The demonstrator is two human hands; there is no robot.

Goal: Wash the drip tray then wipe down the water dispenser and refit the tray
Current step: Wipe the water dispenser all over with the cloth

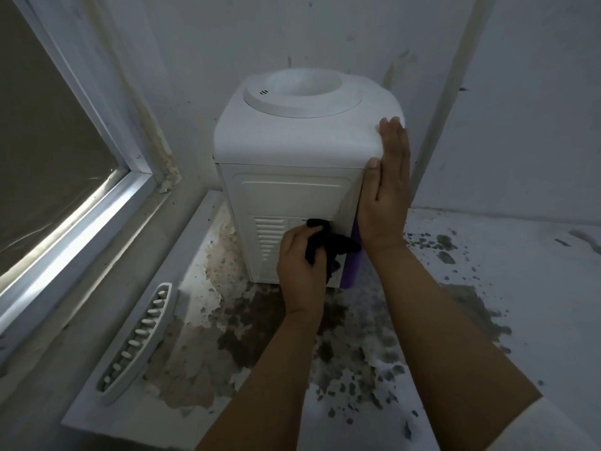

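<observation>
A white water dispenser [292,177] stands on a stained table [487,288] in a corner, likely light and tippy, steadied by the flat, open right hand [387,196] while the left hand [302,265] grips a soft dark cloth [328,245] against its panel; the rigid drip tray [136,343] lies apart, left.

Matt plastic dispenser [292,151]; dark cloth [328,245]; peeling-paint counter [487,320].

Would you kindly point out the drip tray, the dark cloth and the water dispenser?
drip tray [138,341]: head view, slotted grille.
dark cloth [338,244]: head view, bunched middle.
water dispenser [292,138]: head view, top panel.
</observation>
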